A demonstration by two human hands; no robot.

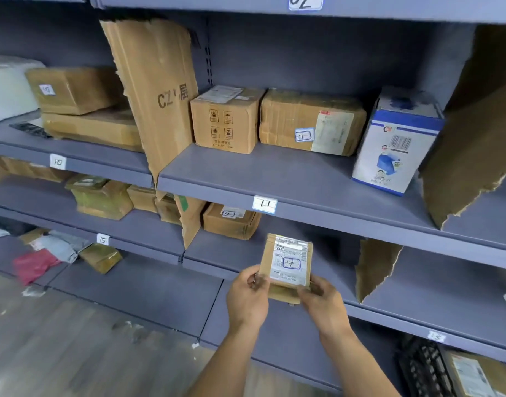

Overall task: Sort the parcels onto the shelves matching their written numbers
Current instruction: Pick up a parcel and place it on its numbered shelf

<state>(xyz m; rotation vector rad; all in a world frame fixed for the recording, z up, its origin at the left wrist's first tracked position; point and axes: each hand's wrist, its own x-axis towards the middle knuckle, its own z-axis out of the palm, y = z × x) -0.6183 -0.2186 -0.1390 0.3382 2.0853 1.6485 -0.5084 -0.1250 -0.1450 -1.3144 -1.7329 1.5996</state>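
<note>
A small brown cardboard parcel (pixel 286 262) with a white shipping label and a handwritten "14" is held upright in front of the lower shelf. My left hand (pixel 247 299) grips its lower left corner and my right hand (pixel 323 303) grips its lower right corner. Behind and to the left, on that same shelf (pixel 332 270), sits another brown box (pixel 231 220) marked "14". The shelf above carries a tag reading "11" (pixel 264 204), and a taped parcel marked "11" (pixel 312 121) rests on it.
Torn cardboard dividers (pixel 157 93) (pixel 375 267) (pixel 475 144) split the grey shelves into bays. Tags "10" (pixel 58 161), "15" (pixel 103 239) and "13" (pixel 436 336) mark other bays. A blue-and-white box (pixel 395 147) stands on shelf 11. Soft mailers (pixel 54 247) lie at the lower left.
</note>
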